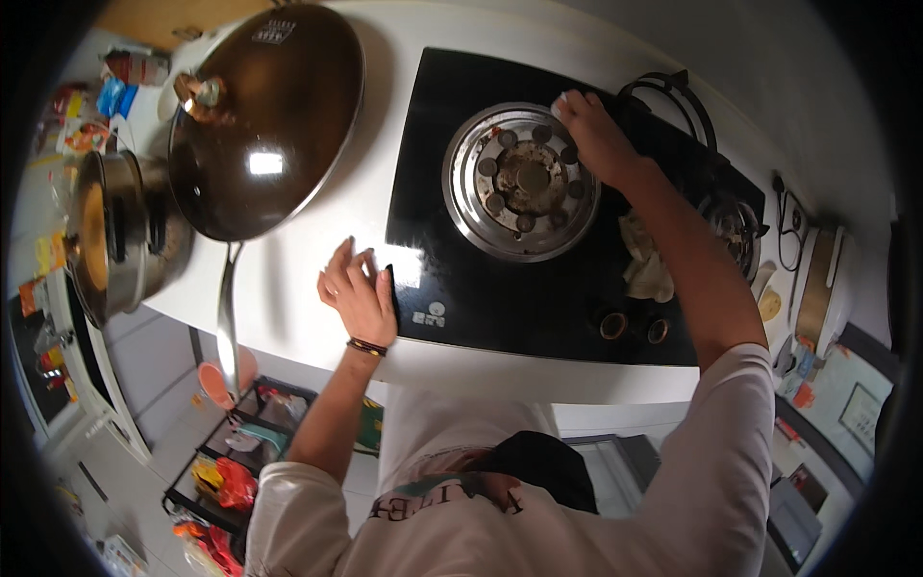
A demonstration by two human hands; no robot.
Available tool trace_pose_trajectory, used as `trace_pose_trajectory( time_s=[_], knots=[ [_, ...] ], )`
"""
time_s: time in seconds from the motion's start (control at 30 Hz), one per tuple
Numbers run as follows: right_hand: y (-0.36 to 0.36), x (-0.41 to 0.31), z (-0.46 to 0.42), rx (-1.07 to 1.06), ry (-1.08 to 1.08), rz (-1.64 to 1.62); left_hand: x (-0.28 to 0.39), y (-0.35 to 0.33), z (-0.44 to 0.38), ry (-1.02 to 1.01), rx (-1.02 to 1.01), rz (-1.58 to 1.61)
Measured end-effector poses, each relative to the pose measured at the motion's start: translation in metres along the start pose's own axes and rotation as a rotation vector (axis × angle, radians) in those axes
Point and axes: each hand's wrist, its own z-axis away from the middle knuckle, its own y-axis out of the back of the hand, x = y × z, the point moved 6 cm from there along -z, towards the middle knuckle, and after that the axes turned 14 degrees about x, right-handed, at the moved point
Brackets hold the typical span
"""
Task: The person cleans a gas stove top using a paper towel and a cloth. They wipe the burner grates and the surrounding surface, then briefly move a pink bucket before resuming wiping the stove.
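My right hand (593, 135) is at the upper right rim of the round metal burner pan (461, 209). Its fingers are closed on a small white wad (559, 107), perhaps tissue or cloth, mostly hidden by the fingers. Brown stains and a few reddish specks mark the burner pan around the burner head (532, 179). My left hand (358, 294) holds nothing; it rests fingers apart on the white counter (303, 288), by the front left corner of the black glass gas hob (497, 303). A crumpled beige cloth (645, 263) lies on the hob, partly behind my right forearm.
A lidded wok (267, 137) stands left, its handle (228, 317) jutting past the counter edge. Beyond is a steel pot (137, 231). A black pan support (674, 101) lies at the hob's back, near a second burner (735, 231). Two control knobs (614, 326) sit in front.
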Motion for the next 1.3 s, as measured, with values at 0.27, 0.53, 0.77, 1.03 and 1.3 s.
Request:
trace_pose_trajectory(
  time_s=[0.27,0.53,0.77,1.03,1.3],
  knots=[
    [0.020,-0.007,0.018,-0.077,-0.017,-0.022,-0.009,0.004,0.002,0.075,-0.012,-0.005],
    [0.005,-0.065,-0.068,-0.004,0.201,-0.032,-0.005,0.004,-0.001,0.104,-0.031,0.019],
    [-0.003,-0.157,-0.065,-0.107,0.296,-0.295,-0.010,0.009,-0.002,0.144,-0.035,0.076],
    [0.008,-0.026,-0.081,0.072,-0.184,0.022,-0.010,0.008,-0.001,0.163,-0.044,0.147],
    [-0.007,-0.149,-0.091,-0.011,0.230,-0.067,-0.014,0.010,0.001,0.182,-0.062,0.146]
  ],
)
